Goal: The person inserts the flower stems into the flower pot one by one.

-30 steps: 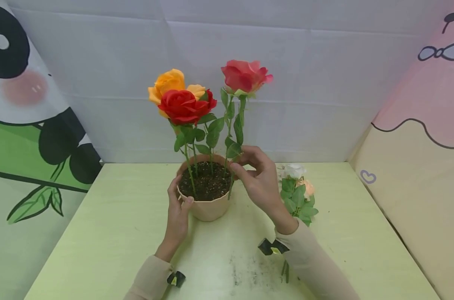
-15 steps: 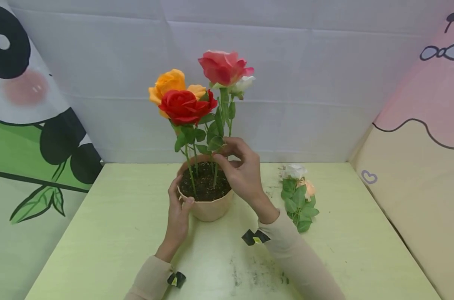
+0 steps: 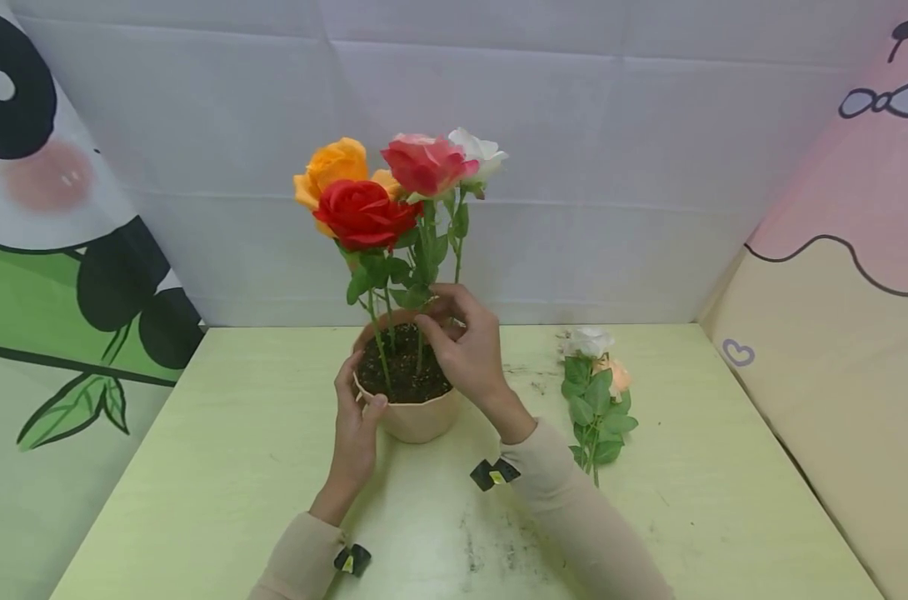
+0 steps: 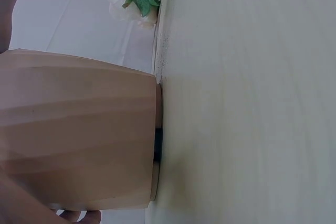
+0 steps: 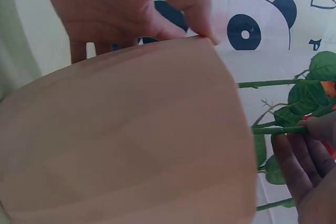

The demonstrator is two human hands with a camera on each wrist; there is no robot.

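A beige flower pot filled with dark soil stands on the table. My left hand grips it at the left, thumb over the rim and fingers round the wall. With thumb and fingers, my right hand pinches the green stem of a pink rose above the soil. That stem runs down behind the pot's rim in the right wrist view. A red rose, an orange rose and a white rose also rise from the pot; the white one's stem base is hidden behind my right hand.
To the right on the table lie a white rose and a peach rose with leafy stems. Dark soil crumbs are scattered near the front. A pale cloth backdrop hangs behind the table.
My right hand has moved left with the pink rose and then lowered it, its stem going from the pot's right edge to over the soil. The left hand stays on the pot.
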